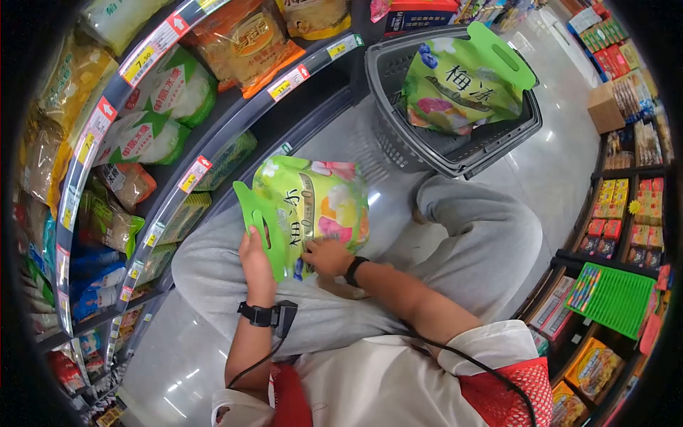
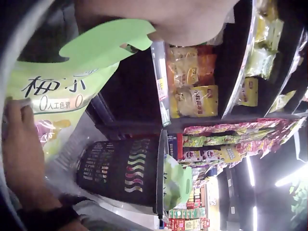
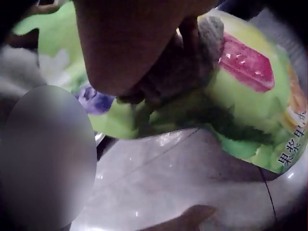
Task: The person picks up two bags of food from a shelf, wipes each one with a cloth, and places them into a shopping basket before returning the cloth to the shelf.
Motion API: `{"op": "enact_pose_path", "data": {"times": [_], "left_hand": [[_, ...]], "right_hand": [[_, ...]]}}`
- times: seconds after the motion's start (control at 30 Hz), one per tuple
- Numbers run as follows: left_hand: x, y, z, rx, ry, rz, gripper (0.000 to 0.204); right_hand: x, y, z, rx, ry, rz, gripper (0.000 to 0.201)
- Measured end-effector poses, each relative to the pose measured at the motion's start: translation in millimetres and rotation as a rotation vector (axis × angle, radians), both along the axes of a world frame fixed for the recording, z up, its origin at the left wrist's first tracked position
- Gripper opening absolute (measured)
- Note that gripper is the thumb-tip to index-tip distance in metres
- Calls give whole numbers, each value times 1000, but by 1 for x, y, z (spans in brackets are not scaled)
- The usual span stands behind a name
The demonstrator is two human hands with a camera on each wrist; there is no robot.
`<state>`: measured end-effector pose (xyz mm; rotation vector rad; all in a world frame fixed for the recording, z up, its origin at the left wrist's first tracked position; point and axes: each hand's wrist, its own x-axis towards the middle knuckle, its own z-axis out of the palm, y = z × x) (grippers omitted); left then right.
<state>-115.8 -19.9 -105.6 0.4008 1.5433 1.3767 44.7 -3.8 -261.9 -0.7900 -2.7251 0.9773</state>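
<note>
A green bag with fruit pictures (image 1: 341, 203) lies tilted over the person's lap in the head view. The left hand (image 1: 257, 260) grips its green handle strip (image 1: 260, 213), fingers through the slot. On the bag's lower front rests the right hand (image 1: 329, 257), its fingers bent against the surface; whether they pinch it is unclear. The left wrist view shows the right hand (image 2: 24, 144) at the same bag (image 2: 57, 108). In the right wrist view the bag (image 3: 245, 110) spans the frame beneath the dark right hand (image 3: 139, 48).
A grey basket (image 1: 398, 142) holding a similar green bag (image 1: 462, 82) stands on the floor (image 1: 562, 142) ahead. Shelves with packaged goods (image 1: 167, 85) curve along the left; further shelves with boxes and a green rack (image 1: 612, 302) line the right. Crossed legs (image 1: 484, 235) lie below the basket.
</note>
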Motion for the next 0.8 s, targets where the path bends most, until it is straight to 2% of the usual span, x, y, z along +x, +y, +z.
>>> {"op": "enact_pose_path", "data": {"times": [0.07,0.17,0.23,0.3,0.37,0.43,0.47,0.53,0.57,0.6,0.67,0.7,0.77,0.8], "left_hand": [[-2,-1,-2,7,-15,-24,42],[3,7,9,16,3,19,39],[-9,18,-3,-6,111,-78,35],[-5,41,3,45,254,-202,31],[6,66,12,154,428,-351,28],[24,95,51,222,712,-523,26],[33,108,72,254,854,-607,25],[44,126,97,356,1013,-713,18],[45,130,108,405,1118,-792,14],[44,131,118,471,1196,-870,12],[39,130,135,590,1358,-1029,14],[35,129,138,648,1380,-1039,15],[25,121,142,743,1422,-1061,18],[19,111,144,708,1507,-1123,22]], "right_hand": [[-7,-5,6,-131,-115,-13,37],[-10,-4,-17,-324,-162,-22,34],[-6,12,-7,-438,-234,1,32],[0,32,4,-540,-272,4,29],[14,51,16,-506,-157,-170,27],[31,66,29,-468,-77,-375,29],[38,71,10,-385,-60,-481,33],[60,82,0,-439,4,-689,33],[73,89,0,-463,38,-789,33],[87,93,19,-547,29,-880,34],[102,98,-3,-436,44,-1219,35],[107,99,-13,-381,54,-1383,36],[129,106,-31,-461,-9,-1557,44],[137,108,-27,-497,58,-1631,46]]}}
